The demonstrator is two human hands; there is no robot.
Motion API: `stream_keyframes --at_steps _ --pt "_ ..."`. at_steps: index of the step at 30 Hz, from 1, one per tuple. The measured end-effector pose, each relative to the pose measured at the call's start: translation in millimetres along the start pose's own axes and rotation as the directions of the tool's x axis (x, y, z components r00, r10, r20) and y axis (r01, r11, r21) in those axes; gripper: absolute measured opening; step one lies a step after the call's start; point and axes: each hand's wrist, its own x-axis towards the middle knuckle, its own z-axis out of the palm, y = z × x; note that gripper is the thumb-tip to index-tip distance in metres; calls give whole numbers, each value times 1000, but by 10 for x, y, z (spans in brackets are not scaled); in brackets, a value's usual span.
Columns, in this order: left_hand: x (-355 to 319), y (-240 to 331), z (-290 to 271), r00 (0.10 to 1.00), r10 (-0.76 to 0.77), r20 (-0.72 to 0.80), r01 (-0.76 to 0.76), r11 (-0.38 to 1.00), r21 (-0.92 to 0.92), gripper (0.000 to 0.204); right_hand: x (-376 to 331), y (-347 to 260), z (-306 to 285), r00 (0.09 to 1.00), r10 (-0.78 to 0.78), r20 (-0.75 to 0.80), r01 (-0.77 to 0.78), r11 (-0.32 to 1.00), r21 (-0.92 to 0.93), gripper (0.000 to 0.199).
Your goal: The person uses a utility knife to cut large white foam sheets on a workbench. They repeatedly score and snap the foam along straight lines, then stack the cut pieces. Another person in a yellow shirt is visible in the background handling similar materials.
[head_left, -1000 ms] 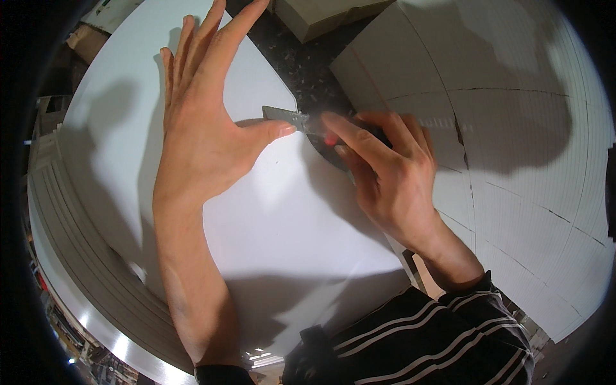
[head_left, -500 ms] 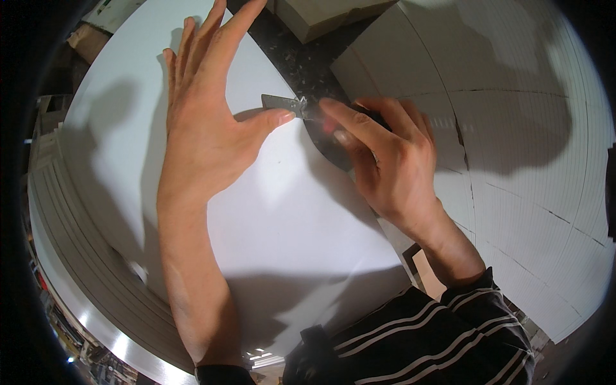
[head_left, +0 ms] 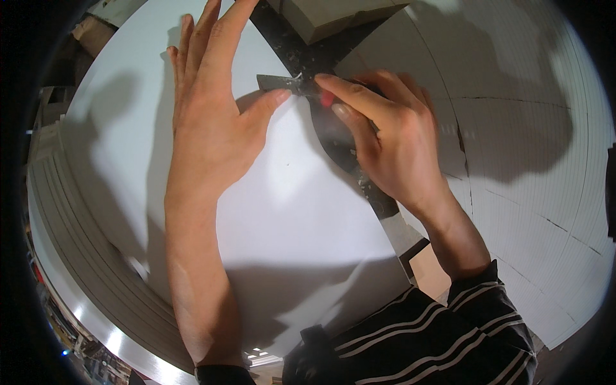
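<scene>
A smooth white board [head_left: 289, 218] lies under my left hand [head_left: 215, 119], which is spread out over its surface with the fingers apart. My right hand [head_left: 391, 125] is closed around a flat-bladed cutting tool at the board's right edge. Its dark metal blade [head_left: 273, 82] points left across that edge, close to my left thumb tip. A red spot shows on the tool beside my right fingertips; most of its handle is hidden in the hand. A small curled white shaving [head_left: 298, 76] sits on the blade.
At the left are stacked board edges [head_left: 96, 250] and a shiny metal rim [head_left: 115, 340]. A large stack of pale sheets [head_left: 520, 212] stands at the right. A block-like stack [head_left: 333, 16] is at the far side, beside a dark surface [head_left: 301, 51] speckled with debris.
My right hand and the blade have moved away from me along the board's edge. My left thumb has shifted the same way, while the left hand stays spread.
</scene>
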Motion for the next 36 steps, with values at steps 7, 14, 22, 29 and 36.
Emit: stream_keyframes --at_steps 7,14,22,29,36 --pt "13 -410 13 988 156 -8 -155 978 -140 99 319 420 436 978 -4 -210 32 991 126 23" --pt "-56 -407 139 992 125 0 -123 979 160 90 210 1088 424 741 601 299 -596 384 705 27" --pt "4 -659 203 950 -190 -247 299 777 553 59 -70 1053 257 494 566 660 -762 -84 642 34" --pt "-72 -299 275 968 -184 -172 251 767 591 59 832 988 456 901 158 404 -432 423 797 49" --pt "123 -701 -27 830 -321 -456 407 908 101 21 2128 690 1176 943 -235 234 -75 537 840 34"
